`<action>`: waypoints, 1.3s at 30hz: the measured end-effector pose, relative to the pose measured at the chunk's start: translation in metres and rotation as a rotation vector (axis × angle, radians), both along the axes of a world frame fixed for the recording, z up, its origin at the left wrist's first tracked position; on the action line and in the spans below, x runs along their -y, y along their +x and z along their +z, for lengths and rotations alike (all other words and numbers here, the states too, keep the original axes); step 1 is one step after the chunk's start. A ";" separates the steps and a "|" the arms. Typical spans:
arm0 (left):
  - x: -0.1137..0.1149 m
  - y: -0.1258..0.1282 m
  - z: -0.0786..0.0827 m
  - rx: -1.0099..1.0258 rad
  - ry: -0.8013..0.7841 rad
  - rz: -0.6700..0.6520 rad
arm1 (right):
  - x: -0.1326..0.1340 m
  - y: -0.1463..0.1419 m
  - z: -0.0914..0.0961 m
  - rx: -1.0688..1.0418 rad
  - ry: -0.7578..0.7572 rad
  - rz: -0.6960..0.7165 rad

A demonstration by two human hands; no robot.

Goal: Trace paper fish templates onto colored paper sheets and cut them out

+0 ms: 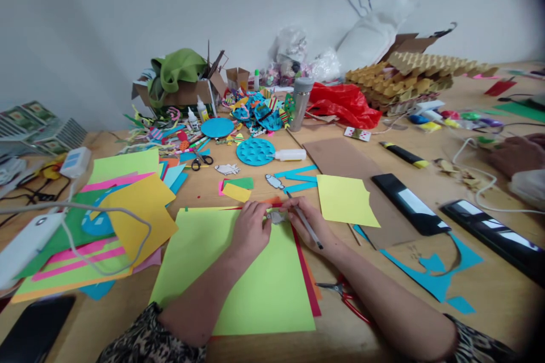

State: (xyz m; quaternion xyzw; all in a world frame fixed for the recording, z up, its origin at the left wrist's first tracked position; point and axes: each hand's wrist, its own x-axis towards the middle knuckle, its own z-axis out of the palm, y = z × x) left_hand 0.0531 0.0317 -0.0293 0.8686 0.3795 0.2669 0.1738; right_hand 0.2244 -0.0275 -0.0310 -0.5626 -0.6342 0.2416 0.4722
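My left hand (251, 228) rests on a light green paper sheet (238, 272), its fingertips pinched on a small grey paper cut-out (277, 216) at the sheet's top edge. My right hand (309, 226) is closed around a grey pencil (305, 221), whose tip points up and away near the same cut-out. A red sheet (307, 272) pokes out from under the green one on its right side. Both forearms come in from the bottom of the view.
Yellow paper (346, 199) lies on brown cardboard (340, 159) to the right. Coloured sheets (128, 204) pile up at left with a white cable. Red-handled scissors (347, 295) sit by my right forearm. Black scissors (201, 161), glue bottle (290, 154), blue disc (255, 151), egg trays (409, 76) farther back.
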 end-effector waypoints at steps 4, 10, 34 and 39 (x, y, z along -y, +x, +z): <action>-0.001 0.000 -0.001 0.047 -0.026 -0.019 | 0.001 0.001 0.002 0.007 0.011 0.023; -0.005 0.000 -0.006 0.173 -0.130 -0.019 | 0.001 0.001 0.000 0.013 0.050 0.028; -0.008 0.005 -0.007 0.585 -0.699 -0.027 | 0.005 -0.002 0.012 -0.098 -0.052 -0.039; -0.008 0.005 -0.006 0.656 -0.699 0.024 | 0.004 -0.003 0.025 -0.113 -0.138 -0.072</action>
